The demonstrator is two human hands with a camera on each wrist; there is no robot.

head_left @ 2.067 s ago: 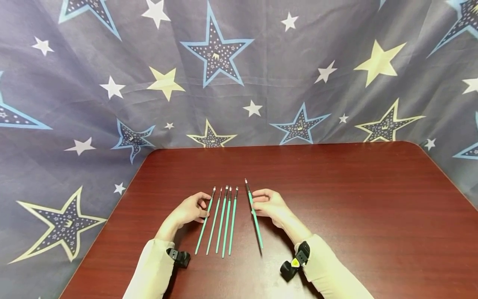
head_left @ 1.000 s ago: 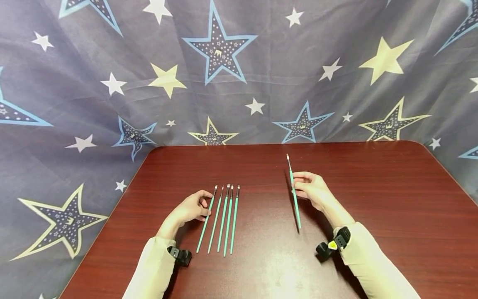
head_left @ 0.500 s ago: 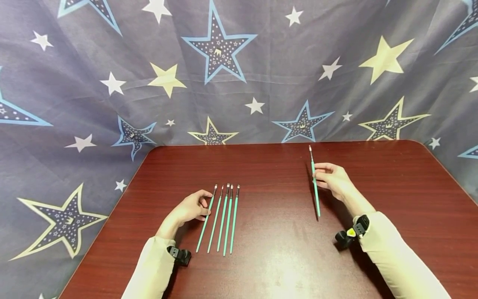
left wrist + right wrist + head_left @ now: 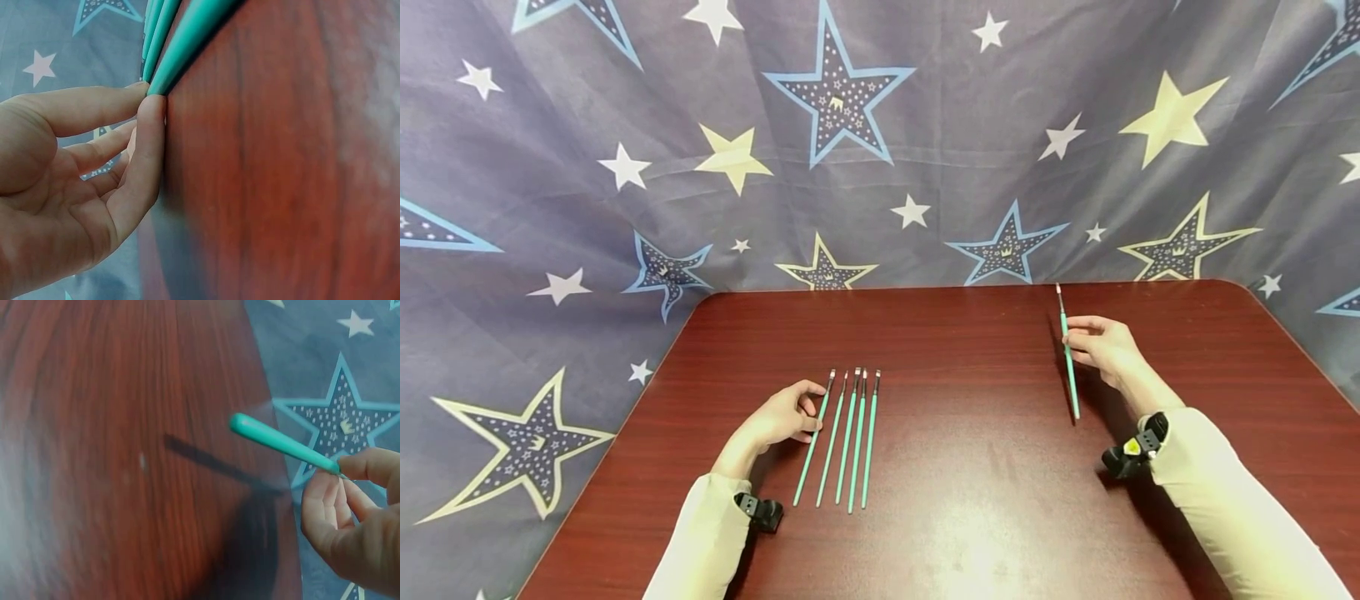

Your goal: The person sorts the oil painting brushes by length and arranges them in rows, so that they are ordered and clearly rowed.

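L hand [image 4: 778, 417] low, R hand [image 4: 1103, 346] far: both gripping

Nearest: cream fabric long sleeves [image 4: 696, 537], blk wrist cams [image 4: 766, 515]. Next, 5 slim teal-handled paintbrushes [image 4: 857, 450], loose row on dk-red wood-grain table [image 4: 970, 467]; L thumb & finger pinch leftmost brush [image 4: 807, 467], lying flat. Farther, well to right: R thumb & fingers hold 6th slim teal brush [image 4: 1072, 383] by upper handle, above table, tip toward back edge. Behind: grey-blue fabric backdrop [image 4: 887, 37] w/ blue, yellow, white stars.

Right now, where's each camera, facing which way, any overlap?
Head: on the head, facing forward, down at the table; both sleeves, left hand and right hand show.
Left wrist: worn there, facing left hand touching leftmost paintbrush.
Right wrist: worn there, facing right hand holding rightmost paintbrush.
Overlap: head and right wrist show rightmost paintbrush.
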